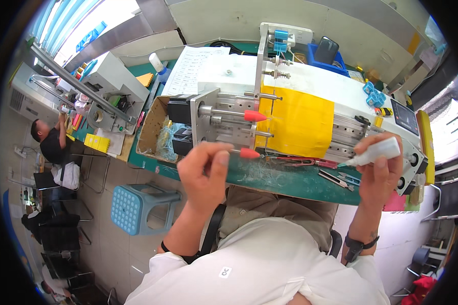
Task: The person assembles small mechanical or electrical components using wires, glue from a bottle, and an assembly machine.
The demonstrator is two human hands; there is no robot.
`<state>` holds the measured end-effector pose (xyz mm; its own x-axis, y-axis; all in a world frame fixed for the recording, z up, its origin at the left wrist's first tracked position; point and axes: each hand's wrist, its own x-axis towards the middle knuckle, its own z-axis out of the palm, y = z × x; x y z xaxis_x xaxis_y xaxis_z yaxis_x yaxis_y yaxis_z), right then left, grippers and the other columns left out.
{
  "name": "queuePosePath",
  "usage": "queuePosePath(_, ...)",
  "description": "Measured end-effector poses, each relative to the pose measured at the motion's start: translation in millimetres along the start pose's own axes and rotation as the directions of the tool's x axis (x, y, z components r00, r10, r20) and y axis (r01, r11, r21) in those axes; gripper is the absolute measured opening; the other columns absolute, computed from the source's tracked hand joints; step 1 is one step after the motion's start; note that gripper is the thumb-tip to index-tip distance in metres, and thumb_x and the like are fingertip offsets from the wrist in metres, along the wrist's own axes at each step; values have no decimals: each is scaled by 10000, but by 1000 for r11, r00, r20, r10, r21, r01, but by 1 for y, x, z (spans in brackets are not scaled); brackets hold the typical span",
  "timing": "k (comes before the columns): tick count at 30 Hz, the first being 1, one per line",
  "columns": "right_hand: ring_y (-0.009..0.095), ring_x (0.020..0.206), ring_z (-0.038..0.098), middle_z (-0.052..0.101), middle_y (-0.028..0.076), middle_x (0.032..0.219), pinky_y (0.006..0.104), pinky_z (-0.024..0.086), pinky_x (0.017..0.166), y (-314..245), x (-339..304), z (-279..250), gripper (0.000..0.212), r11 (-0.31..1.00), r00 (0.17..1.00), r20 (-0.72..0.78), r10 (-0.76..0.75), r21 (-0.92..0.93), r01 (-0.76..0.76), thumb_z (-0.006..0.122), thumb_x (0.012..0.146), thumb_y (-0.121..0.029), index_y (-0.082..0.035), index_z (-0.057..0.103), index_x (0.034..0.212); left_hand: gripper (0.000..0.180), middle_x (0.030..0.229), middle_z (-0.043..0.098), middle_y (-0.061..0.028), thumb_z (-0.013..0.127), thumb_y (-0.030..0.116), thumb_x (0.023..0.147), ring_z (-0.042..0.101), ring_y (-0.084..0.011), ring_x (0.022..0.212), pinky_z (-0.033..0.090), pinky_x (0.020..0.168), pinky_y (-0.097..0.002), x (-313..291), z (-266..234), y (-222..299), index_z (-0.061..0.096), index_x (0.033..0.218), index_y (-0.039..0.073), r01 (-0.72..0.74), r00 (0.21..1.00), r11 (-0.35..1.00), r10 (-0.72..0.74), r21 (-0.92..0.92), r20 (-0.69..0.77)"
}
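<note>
My right hand point(380, 170) grips a small white squeeze bottle point(381, 151), its green tip pointing left over the bench's front edge. My left hand point(206, 175) is closed in a pinch in front of the machine's lower shaft. A red cone tip point(248, 153) pokes out just right of those fingers; whether they hold the shaft or a fine thread is hidden. Above it, a second red cone tip point(255, 116) sits on the upper shaft. A yellow sheet point(297, 122) covers the middle of the metal rails, right of both cones.
Pink-handled scissors point(295, 161), a utility knife point(335, 179) and loose clear strands lie on the green bench point(290, 189). A cardboard box point(151, 127) stands left of the motors. A blue stool point(142, 208) is on the floor; another person point(52, 142) sits far left.
</note>
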<state>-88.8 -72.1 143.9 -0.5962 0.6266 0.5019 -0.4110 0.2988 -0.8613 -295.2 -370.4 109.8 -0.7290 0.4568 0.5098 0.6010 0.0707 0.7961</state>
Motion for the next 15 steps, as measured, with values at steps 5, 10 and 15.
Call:
queuePosePath(5, 143, 875, 786, 815, 152, 1042, 204, 585, 648, 0, 28, 47, 448, 997, 993, 113, -47, 65, 40, 753, 1109, -394, -42, 606, 1345, 236, 801, 671, 42, 734, 208, 1155, 559, -19, 727, 390, 635, -226, 19, 3, -5, 833, 1143, -5, 128, 979, 992, -128, -13, -160)
queuePosePath(10, 101, 789, 766, 850, 169, 1017, 201, 577, 647, 1, 45, 73, 354, 995, 987, 156, -27, 100, 11, 724, 1136, -361, -74, 615, 1313, 191, 780, 666, 45, 743, 155, 1146, 547, -18, 701, 387, 621, -227, 28, 13, 0, 837, 1151, -10, 88, 980, 995, -78, 47, -182)
queuePosePath(15, 107, 794, 764, 847, 146, 1039, 223, 589, 675, 6, 60, 94, 301, 991, 986, 168, 8, 131, -30, 696, 1158, -322, -92, 619, 1336, 182, 787, 683, 43, 759, 140, 1135, 559, -13, 706, 405, 619, -216, 34, 24, 5, 838, 1163, -22, 180, 978, 983, -184, -46, -101)
